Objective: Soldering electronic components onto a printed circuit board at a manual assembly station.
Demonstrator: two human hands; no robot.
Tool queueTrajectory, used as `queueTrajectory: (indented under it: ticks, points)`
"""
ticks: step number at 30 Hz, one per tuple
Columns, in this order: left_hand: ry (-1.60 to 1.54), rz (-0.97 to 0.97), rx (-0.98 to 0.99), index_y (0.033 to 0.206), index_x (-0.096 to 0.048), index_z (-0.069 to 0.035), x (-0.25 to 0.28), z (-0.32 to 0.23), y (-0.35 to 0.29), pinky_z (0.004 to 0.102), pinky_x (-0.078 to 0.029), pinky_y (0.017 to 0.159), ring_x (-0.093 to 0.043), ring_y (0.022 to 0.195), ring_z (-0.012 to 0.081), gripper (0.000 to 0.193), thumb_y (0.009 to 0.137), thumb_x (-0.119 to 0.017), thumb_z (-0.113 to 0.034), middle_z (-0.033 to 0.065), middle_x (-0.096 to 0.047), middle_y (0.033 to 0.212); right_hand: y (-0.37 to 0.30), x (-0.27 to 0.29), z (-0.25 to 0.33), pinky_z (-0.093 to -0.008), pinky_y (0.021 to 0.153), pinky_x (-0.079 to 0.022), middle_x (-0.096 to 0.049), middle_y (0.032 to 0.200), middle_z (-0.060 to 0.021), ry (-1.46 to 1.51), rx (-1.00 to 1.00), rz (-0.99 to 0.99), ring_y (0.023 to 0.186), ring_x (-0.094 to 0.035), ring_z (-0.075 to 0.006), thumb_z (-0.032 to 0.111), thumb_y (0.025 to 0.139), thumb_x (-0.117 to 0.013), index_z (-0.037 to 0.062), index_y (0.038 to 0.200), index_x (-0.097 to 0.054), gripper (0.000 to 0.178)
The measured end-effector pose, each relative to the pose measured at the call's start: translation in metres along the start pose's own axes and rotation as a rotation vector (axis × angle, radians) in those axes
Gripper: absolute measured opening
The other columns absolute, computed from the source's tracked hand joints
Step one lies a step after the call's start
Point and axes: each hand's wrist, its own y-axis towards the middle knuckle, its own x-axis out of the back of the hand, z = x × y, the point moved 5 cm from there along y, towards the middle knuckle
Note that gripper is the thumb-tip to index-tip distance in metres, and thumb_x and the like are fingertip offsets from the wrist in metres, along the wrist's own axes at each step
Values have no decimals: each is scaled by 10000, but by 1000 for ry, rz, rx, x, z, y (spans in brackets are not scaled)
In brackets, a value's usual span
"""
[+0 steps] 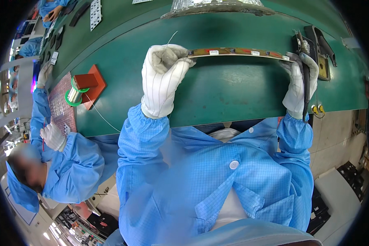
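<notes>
Pinching circuit strip [233,51] and wire [170,40] in left grip [163,78], strip's end and soldering iron [306,82] in right grip [294,84]; apparently mid-soldering, cannot tell amount done or left.

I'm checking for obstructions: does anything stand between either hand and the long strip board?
Only the white gloves: the left hand and right hand hold the strip board at its opposite ends, with nothing else visible between.

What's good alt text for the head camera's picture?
Gloved left hand and right hand hold a narrow strip above a green bench; the right also holds a black tool. At left are a wire spool and a co-worker.
</notes>
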Motion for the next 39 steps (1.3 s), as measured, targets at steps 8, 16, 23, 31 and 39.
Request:
queueTrajectory:
  ticks: [8, 16, 23, 31, 39]
  points:
    - [-124, -33, 54, 980, -506, 5, -5, -5, -3, 232, -495, 685, -615, 782, 126, 241, 842, -704, -14, 117, -628, 984, 2, 8, -2, -360, 941, -525, -657, 1135, -187, 95, -64, -15, 1072, -637, -219, 78, 958, -582, 55, 1232, -504, 286]
    - [-109, -65, 42, 939, -511, -16, 3, -2, -1, 216, -458, 643, -535, 718, 80, 227, 831, -709, 0, 90, -634, 959, 3, 1, -2, -316, 940, -505, -671, 1124, -179, 122, -46, -18, 1045, -649, -203, 51, 958, -566, 49, 1205, -500, 256]
    - [-75, -81, 7, 929, -513, -26, 3, -4, -2, 209, -435, 618, -469, 676, 56, 236, 820, -721, 2, 71, -625, 937, 4, 3, -4, -293, 936, -492, -684, 1110, -171, 115, -53, -15, 1030, -651, -188, 63, 952, -573, 49, 1204, -504, 261]
    - [-44, -51, 16, 928, -511, -20, 0, -9, -3, 211, -447, 621, -483, 685, 60, 262, 795, -732, 22, 74, -620, 946, 3, 7, -7, -279, 932, -468, -682, 1130, -176, 62, -35, 19, 1045, -636, -179, 80, 934, -585, 50, 1226, -499, 306]
    - [23, -37, -40, 893, -477, -23, 0, -6, -1, 262, -515, 732, -566, 797, 117, 278, 775, -716, 54, 91, -603, 963, 2, 3, -3, -377, 1041, -472, -600, 1236, -276, 102, 24, 71, 1170, -612, -297, 60, 934, -590, 30, 1274, -468, 362]
